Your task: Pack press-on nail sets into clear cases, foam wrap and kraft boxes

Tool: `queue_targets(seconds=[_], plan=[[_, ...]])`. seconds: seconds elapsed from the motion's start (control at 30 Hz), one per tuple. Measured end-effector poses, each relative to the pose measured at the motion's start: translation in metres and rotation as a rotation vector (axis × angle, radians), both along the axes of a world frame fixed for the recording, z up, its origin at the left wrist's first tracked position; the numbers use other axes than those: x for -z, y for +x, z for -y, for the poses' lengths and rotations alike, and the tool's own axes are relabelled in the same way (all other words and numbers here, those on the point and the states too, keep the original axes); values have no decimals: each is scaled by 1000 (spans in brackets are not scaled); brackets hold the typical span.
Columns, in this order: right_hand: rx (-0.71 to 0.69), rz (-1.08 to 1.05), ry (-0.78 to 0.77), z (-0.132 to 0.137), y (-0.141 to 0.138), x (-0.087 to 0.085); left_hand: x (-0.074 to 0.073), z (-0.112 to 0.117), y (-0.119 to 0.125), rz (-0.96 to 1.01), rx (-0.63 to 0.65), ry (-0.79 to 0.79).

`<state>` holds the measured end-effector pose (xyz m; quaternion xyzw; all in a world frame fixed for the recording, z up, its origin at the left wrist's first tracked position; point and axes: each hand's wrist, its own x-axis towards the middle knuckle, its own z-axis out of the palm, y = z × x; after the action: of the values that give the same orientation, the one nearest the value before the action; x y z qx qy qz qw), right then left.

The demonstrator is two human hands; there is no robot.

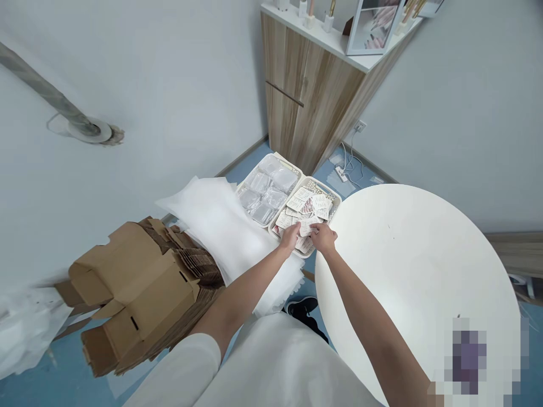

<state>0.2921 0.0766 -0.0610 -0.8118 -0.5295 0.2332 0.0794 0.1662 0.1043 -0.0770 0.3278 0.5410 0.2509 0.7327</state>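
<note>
Blue floor (42,390): at 12 o'clock, packet tray (288,161) and card tray (324,187), side by side. Foam sheets (220,226) lie at 11 o'clock and cartons (139,288) at 9. The cabinet (305,102) and power strip (340,173) are at 1 o'clock, the round table (416,254) at 4.

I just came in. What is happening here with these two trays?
A person reaches down with both arms. The left hand and right hand meet at one white packet in the tray of small printed packets, beside the round table. Whether either hand grips it is too small to tell. The second tray holds clear plastic pouches.
</note>
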Motion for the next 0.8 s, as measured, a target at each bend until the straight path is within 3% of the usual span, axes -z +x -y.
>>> queue_targets(seconds=[0.17,0.37,0.57,0.8], plan=[[14,-176,153,9,4,-10,-10,-2,-12,104,-76,131],[13,-273,301,38,13,-26,-18,10,-8,197,-58,211],[78,-360,402,98,34,-42,-26,44,11,161,173,243],[288,-491,498,188,63,-57,-49,110,41,6,445,465]])
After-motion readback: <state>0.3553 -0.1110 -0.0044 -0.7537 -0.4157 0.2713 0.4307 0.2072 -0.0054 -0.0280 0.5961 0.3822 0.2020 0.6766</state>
